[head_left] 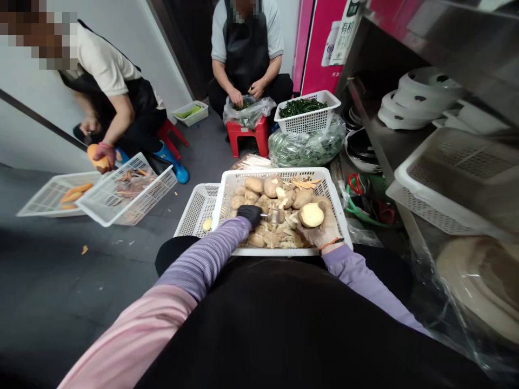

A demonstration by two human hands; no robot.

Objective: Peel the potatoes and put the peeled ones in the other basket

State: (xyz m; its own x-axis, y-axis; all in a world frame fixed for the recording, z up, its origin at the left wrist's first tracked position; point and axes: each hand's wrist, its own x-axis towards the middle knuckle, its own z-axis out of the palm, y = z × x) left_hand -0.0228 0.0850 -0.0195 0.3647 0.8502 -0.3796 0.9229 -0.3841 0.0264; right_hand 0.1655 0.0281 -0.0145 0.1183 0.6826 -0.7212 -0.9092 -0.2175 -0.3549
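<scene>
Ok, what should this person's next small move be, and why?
Probably bring the peeler in the left hand across to the potato in the right hand: the two are apart, and the potato seems only partly peeled, brown around its pale face.

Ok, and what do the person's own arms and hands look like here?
The left hand wears a black glove, with a striped purple sleeve and pink fabric further up. The right hand seems to wear a pale glove, with an orange band at the wrist and a lilac sleeve.
</scene>
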